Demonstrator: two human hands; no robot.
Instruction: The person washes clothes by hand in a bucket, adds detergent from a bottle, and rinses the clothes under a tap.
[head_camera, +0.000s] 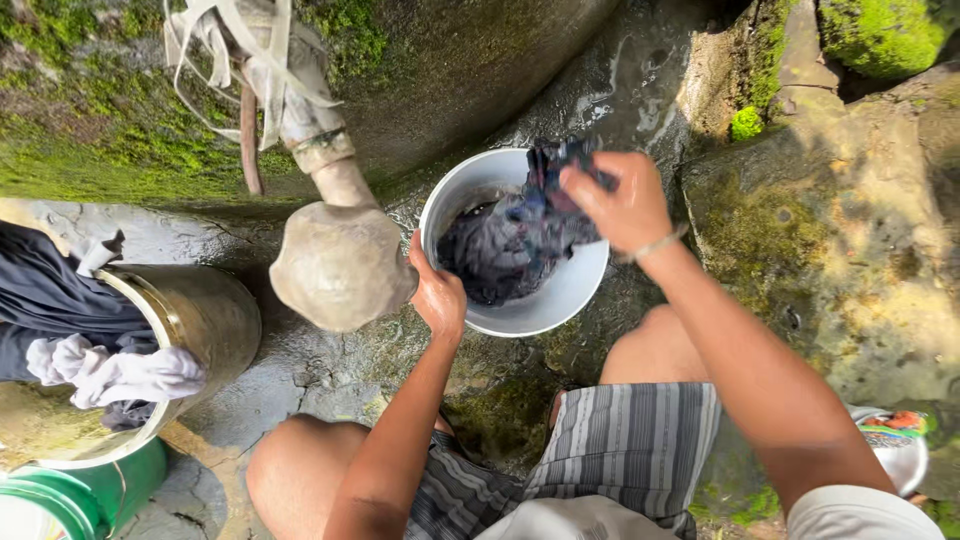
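White basin (560, 305) sits on wet mossy stone, right of the capped pipe (340, 262). Dark wet cloth (505, 245) mostly inside basin, top bunched in right hand (620, 205), fist closed. Left hand (437, 290) clamps basin's left rim. Washing looks midway; cloth not out yet.

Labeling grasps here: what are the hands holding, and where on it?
Left hand grips the near-left rim of the white bucket. Right hand clutches a bunched upper end of the dark wet cloth, lifted over the bucket.
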